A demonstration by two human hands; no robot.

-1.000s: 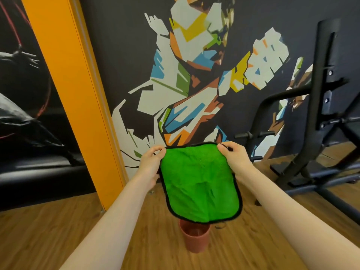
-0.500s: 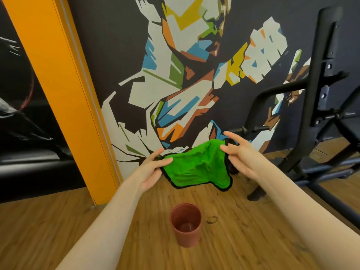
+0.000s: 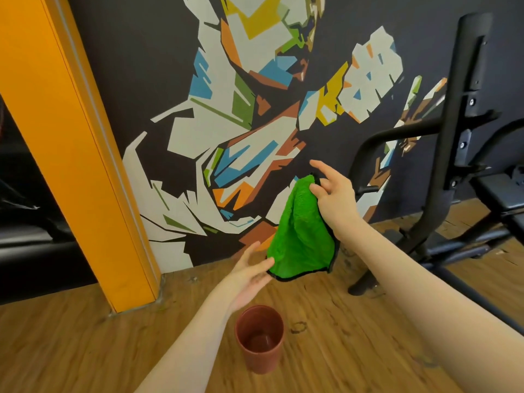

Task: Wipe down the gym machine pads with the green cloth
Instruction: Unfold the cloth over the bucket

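Note:
The green cloth (image 3: 302, 234) with a black hem hangs folded in the air before the mural wall. My right hand (image 3: 334, 195) pinches its upper corner, the index finger stretched out above. My left hand (image 3: 249, 275) is below and to the left, fingers straight, its fingertips touching the cloth's lower left edge. A black gym machine (image 3: 450, 143) stands at the right, with a dark padded bench (image 3: 502, 194) partly in view at the right edge.
A brown plastic cup (image 3: 259, 337) stands on the wooden floor just below my left hand. An orange pillar (image 3: 71, 154) rises at the left. The machine's black floor bars (image 3: 459, 251) stretch across the floor at the right.
The cloth went from spread flat between both hands to hanging folded from my right hand alone. My left hand let go and dropped below it. The view shifted right toward the machine.

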